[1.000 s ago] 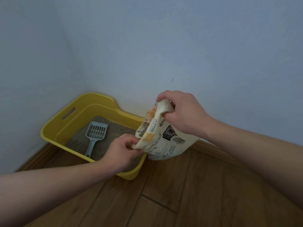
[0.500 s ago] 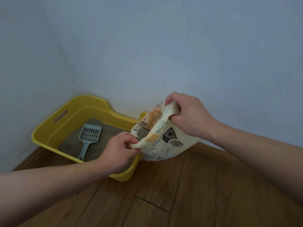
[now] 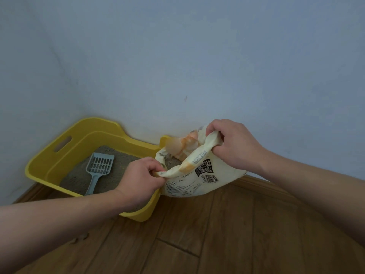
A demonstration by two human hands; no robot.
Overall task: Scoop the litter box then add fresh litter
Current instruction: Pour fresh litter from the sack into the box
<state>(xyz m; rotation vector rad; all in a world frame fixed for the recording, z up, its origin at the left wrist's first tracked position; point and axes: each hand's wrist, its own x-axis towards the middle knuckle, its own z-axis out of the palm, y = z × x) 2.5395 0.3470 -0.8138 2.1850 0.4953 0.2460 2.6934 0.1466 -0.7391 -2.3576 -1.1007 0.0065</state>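
A yellow litter box [image 3: 49, 155] sits in the room's corner with grey litter [image 3: 79, 177] inside. A grey slotted scoop [image 3: 99, 168] lies on the litter, handle toward me. At the box's right end I hold a cream litter bag [image 3: 199, 178] with a barcode. My left hand [image 3: 142, 178] pinches the near edge of the bag's mouth. My right hand [image 3: 231, 145] grips the far edge, higher up. The mouth is pulled apart and grey litter shows inside the bag.
Pale walls [image 3: 177, 66] meet in a corner right behind the box. A wooden baseboard [image 3: 262, 181] runs along the right wall. Wooden floorboards [image 3: 197, 244] spread out in front of the box and below the bag.
Both hands have drawn the bag's mouth wider apart, the right hand shifting right and up. The bag has sunk lower beside the box's right end.
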